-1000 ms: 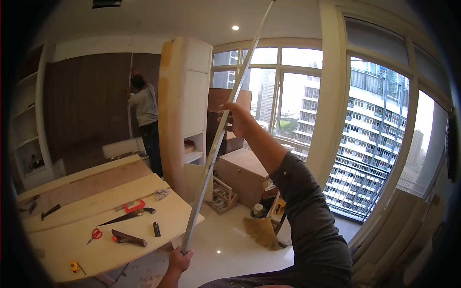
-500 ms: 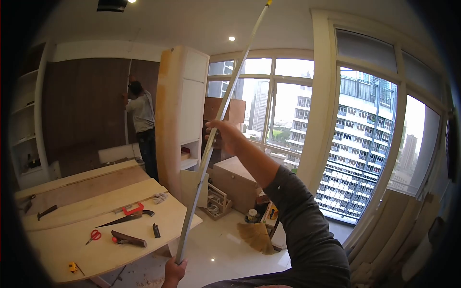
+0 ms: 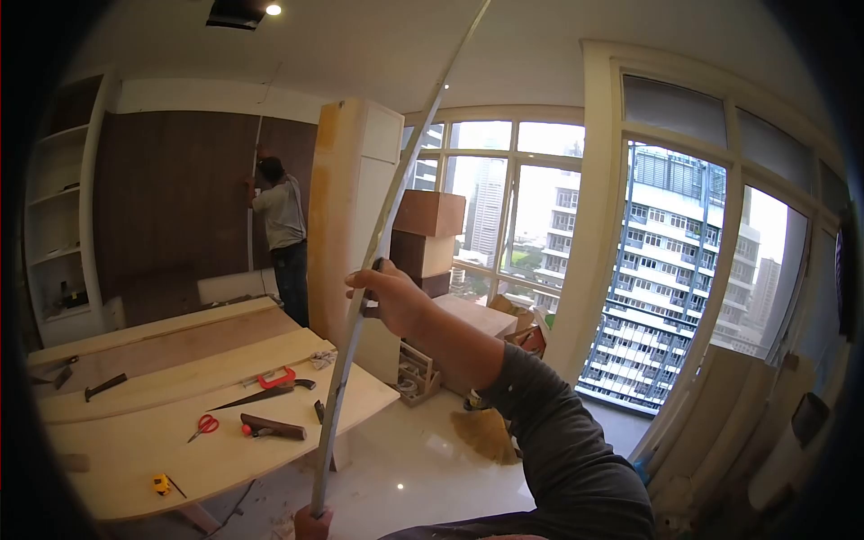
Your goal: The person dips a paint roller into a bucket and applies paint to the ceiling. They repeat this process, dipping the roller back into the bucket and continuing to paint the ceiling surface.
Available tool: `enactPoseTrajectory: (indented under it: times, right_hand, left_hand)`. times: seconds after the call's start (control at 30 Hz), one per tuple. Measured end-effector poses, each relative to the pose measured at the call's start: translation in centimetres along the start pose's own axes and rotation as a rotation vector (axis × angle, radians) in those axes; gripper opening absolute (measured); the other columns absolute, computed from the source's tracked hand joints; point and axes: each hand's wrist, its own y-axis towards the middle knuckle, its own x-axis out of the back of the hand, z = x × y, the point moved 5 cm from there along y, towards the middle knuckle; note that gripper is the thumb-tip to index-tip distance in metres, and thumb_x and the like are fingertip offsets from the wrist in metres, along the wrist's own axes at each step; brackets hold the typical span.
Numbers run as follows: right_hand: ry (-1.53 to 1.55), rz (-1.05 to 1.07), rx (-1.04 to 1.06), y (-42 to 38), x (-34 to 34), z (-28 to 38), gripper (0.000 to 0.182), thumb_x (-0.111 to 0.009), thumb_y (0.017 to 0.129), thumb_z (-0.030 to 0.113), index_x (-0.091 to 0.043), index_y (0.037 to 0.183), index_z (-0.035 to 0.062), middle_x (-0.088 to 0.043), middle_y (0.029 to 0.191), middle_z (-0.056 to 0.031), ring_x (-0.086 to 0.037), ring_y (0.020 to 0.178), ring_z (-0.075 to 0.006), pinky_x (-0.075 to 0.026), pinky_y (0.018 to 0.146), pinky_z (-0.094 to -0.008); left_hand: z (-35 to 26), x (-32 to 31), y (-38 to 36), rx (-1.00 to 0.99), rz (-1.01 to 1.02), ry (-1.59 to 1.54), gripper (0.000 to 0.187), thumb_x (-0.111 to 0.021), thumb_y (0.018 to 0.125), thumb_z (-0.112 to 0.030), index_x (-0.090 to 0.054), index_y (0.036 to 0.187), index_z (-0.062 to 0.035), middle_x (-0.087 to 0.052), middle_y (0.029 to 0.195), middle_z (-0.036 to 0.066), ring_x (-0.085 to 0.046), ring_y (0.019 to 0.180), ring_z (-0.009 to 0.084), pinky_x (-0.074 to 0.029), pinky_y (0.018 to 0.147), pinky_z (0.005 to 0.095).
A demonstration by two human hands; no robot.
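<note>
A long, thin, pale strip (image 3: 336, 400) slants up from the bottom of the view toward the ceiling, its top end running out of the picture. My right hand (image 3: 391, 297) is closed around it at about mid-height, the arm in a dark grey sleeve reaching in from the lower right. Lower down, my left hand (image 3: 313, 524) grips the strip near its bottom end, partly cut off by the frame edge. Left of the strip, a wooden worktable (image 3: 360, 396) carries a handsaw (image 3: 261, 396), a red clamp (image 3: 276, 378), red scissors (image 3: 205, 427), a hammer (image 3: 106, 387) and a yellow tape measure (image 3: 162, 485).
A person (image 3: 283, 225) stands at the dark wall panel, arms raised along a pale vertical strip. A tall cabinet (image 3: 337, 207) stands behind my strip. Stacked boxes (image 3: 432, 213), a straw broom head (image 3: 486, 436) and long boards (image 3: 720, 423) are near the windows.
My view has shifted, so the room appears further right and lower. Both hands and the strip sit lower and further left in the picture, still gripped, with the strip's top now out of view.
</note>
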Motion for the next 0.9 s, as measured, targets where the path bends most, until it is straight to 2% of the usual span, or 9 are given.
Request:
enactPoseTrajectory:
  times: [0.13,0.23,0.33,0.43,0.6,0.73,0.77,0.8,0.9]
  right_hand:
    - [0.026,0.055,-0.041,-2.3,-5.6,-0.4,0.072,-0.074,0.074,0.023,-0.032,0.129,0.0071,-0.045,0.109,-0.0104,-0.047,0.102,-0.0221,-0.042,0.089,-0.0415]
    - [0.007,0.031,-0.024,-4.5,-9.5,-0.1,0.073,-0.075,0.073,0.023,-0.031,0.129,0.0057,-0.044,0.108,-0.0114,-0.047,0.101,-0.0216,-0.043,0.087,-0.0406]
    - [-0.017,0.103,-0.033,-5.7,-12.7,-1.1,0.058,-0.073,0.075,0.022,-0.040,0.122,0.0117,-0.046,0.117,-0.0076,-0.046,0.109,-0.0199,-0.041,0.090,-0.0387]
    - [-0.050,0.137,-0.049,-7.8,-15.9,-0.7,0.063,-0.073,0.076,0.021,-0.036,0.126,0.0082,-0.044,0.117,-0.0102,-0.046,0.110,-0.0212,-0.041,0.092,-0.0399]
    - [-0.112,0.223,0.015,-10.9,-20.3,-0.8,0.077,-0.073,0.076,0.022,-0.026,0.134,0.0012,-0.042,0.119,-0.0146,-0.047,0.112,-0.0239,-0.041,0.097,-0.0389]
    - [-0.226,0.293,0.093,-12.0,-22.0,-1.8,0.083,-0.073,0.077,0.019,-0.020,0.137,-0.0037,-0.042,0.127,-0.0215,-0.048,0.116,-0.0273,-0.042,0.100,-0.0378]
    - [-0.282,0.300,0.115,-12.3,-22.2,-1.9,0.083,-0.072,0.077,0.017,-0.019,0.137,-0.0043,-0.041,0.129,-0.0224,-0.048,0.117,-0.0278,-0.042,0.100,-0.0382]
    - [-0.193,0.332,0.055,-12.8,-22.3,-2.3,0.083,-0.072,0.079,0.018,-0.018,0.137,-0.0058,-0.044,0.128,-0.0220,-0.049,0.119,-0.0273,-0.042,0.102,-0.0381]
    - [-0.012,0.409,-0.035,-13.2,-21.6,-3.8,0.080,-0.071,0.082,0.020,-0.019,0.137,-0.0072,-0.046,0.126,-0.0201,-0.051,0.117,-0.0255,-0.044,0.100,-0.0362]
  left_hand:
    - [4.8,2.7,-2.9,-0.011,-0.057,-0.002,0.039,-0.073,0.078,-0.031,-0.068,0.097,0.0022,-0.070,0.083,0.020,-0.067,0.077,0.0316,-0.051,0.072,0.0408]
    - [6.6,5.0,-5.3,-0.002,-0.061,0.048,0.039,-0.073,0.078,-0.031,-0.067,0.100,0.0020,-0.070,0.084,0.020,-0.067,0.078,0.0294,-0.052,0.072,0.0405]
    - [6.9,7.3,-7.9,0.139,0.099,-0.020,0.037,-0.072,0.079,-0.029,-0.068,0.101,0.0010,-0.070,0.082,0.017,-0.066,0.075,0.0260,-0.051,0.070,0.0391]
    - [9.8,8.4,-10.2,-0.057,-0.089,-0.063,0.034,-0.071,0.079,-0.025,-0.069,0.100,0.0007,-0.067,0.075,0.012,-0.061,0.068,0.0216,-0.049,0.065,0.0373]
    - [15.9,9.0,-12.3,0.103,-0.078,-0.112,0.029,-0.071,0.079,-0.022,-0.070,0.097,0.0006,-0.061,0.066,0.005,-0.053,0.062,0.0157,-0.046,0.061,0.0346]
    - [11.2,11.9,-14.9,0.111,-0.054,-0.157,0.026,-0.072,0.078,-0.023,-0.069,0.089,0.0008,-0.060,0.065,0.004,-0.051,0.061,0.0140,-0.045,0.058,0.0337]
    - [12.7,11.8,-15.1,0.149,-0.041,-0.147,0.026,-0.072,0.078,-0.023,-0.068,0.086,0.0009,-0.059,0.064,0.004,-0.050,0.061,0.0137,-0.045,0.057,0.0340]
    - [15.3,11.2,-15.3,0.191,-0.026,-0.136,0.026,-0.073,0.078,-0.024,-0.066,0.083,0.0010,-0.058,0.064,0.003,-0.050,0.060,0.0133,-0.044,0.056,0.0343]
    - [17.4,10.1,-16.8,0.278,0.021,-0.091,0.027,-0.073,0.079,-0.024,-0.063,0.079,0.0011,-0.056,0.062,0.002,-0.048,0.058,0.0119,-0.042,0.052,0.0352]
